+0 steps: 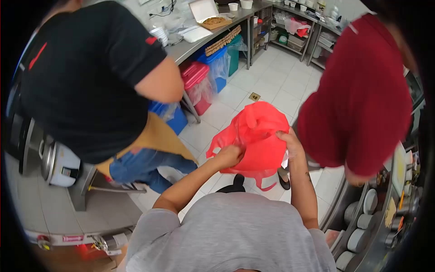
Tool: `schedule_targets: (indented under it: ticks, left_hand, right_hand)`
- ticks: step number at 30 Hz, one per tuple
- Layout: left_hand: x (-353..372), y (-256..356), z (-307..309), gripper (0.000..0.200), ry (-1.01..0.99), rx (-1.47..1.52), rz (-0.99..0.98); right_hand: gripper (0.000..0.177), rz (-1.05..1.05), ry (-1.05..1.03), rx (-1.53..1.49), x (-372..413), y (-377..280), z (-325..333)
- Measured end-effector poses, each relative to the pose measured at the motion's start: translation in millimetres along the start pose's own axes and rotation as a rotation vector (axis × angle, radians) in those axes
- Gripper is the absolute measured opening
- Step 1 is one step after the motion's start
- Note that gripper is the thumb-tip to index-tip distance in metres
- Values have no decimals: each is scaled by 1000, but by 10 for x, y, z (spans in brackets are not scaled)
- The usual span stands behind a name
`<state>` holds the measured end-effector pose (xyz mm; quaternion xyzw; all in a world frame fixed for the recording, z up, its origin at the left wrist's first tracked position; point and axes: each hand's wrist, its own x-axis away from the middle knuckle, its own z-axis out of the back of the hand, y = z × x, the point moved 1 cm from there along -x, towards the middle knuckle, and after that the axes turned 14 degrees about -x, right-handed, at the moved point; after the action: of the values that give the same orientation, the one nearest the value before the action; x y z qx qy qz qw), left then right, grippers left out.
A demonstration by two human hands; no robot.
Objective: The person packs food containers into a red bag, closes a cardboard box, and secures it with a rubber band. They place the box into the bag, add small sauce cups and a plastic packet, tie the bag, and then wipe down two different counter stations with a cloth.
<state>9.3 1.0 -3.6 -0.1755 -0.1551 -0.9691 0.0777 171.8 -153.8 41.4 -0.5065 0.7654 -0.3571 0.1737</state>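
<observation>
A bright red carrier bag [260, 156] hangs between my hands in front of my body, its mouth partly spread and a handle loop dangling at the bottom. My left hand [231, 155] is closed on the near left side of the bag, with its fingertips partly hidden in the folds. At the bag's right edge, my right hand [292, 144] grips the material, thumb over the rim. Something white shows just below my right hand, too little of it to name. What the bag holds, if anything, cannot be seen.
One person in a black shirt [86, 77] and tan apron stands close on the left. Another in a dark red shirt [358, 99] is close on the right. A steel counter [190, 47] with an open pizza box [213, 20] runs above lidded bins [195, 75]. A rice cooker [63, 163] sits left.
</observation>
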Motion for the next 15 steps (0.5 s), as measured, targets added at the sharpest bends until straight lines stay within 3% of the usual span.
schedule_targets:
  ticks: [2, 3, 4, 6, 8, 11, 14, 15]
  left_hand:
    - [-232, -10, -139, 30, 398, 3, -97]
    - [-1221, -684, 123, 28, 359, 184, -88]
    - [-1645, -768, 186, 30, 317, 272, -76]
    - [-2256, -878, 595, 37, 136, 142, 28]
    - [-2747, -1018, 882, 44, 12, 14, 88]
    - [-3399, -1564, 1015, 57, 48, -26, 202]
    - [-3779, -2052, 1338, 60, 119, -54, 463]
    - [-3973, -2208, 1492, 59, 99, -51, 469]
  right_hand:
    - [47, -16, 48, -112, 62, -2, -32]
    - [46, 13, 32, -177, -904, -276, 86]
    - [46, 34, 23, -174, -1104, -418, 93]
    - [48, 38, 56, -117, -1677, -589, 362]
    - [49, 169, 15, -184, -1980, -1012, 291]
    - [51, 236, -87, -72, -2779, -1482, 843]
    - [44, 331, 117, -48, -3314, -1791, 712]
    - [40, 339, 163, 108, -3591, -1860, 880]
